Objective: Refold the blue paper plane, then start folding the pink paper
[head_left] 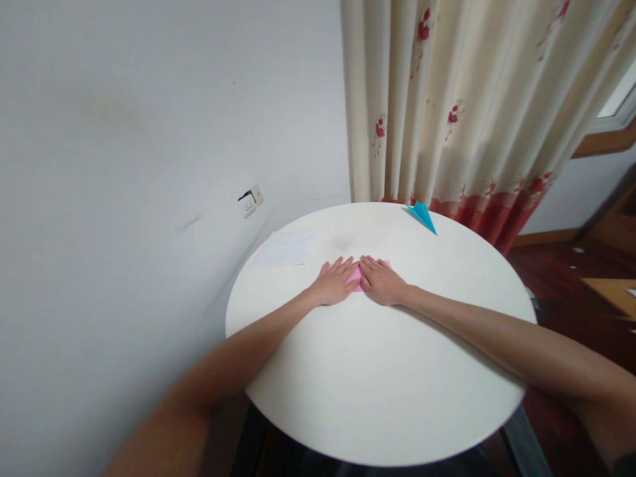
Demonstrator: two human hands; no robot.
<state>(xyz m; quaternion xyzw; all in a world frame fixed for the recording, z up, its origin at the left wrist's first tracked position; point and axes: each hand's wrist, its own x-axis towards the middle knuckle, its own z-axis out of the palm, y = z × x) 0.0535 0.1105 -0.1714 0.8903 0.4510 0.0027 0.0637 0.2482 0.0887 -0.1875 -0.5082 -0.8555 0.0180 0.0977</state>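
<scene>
A pink sheet of paper (pixel 354 277) lies flat on the round white table (pixel 377 371), mostly hidden under both hands. My left hand (pixel 334 282) presses palm down on its left part, fingers stretched out. My right hand (pixel 381 281) presses palm down on its right part. The fingertips of the two hands nearly meet over the paper's middle. Only a small pink strip between the hands and small bits at the outer edges show.
A blue folded paper plane (pixel 423 214) rests at the table's far edge. A white sheet (pixel 287 248) lies at the far left of the table. Behind stand a white wall with a socket (pixel 250 199) and a flowered curtain (pixel 472 106); dark wooden floor is at the right.
</scene>
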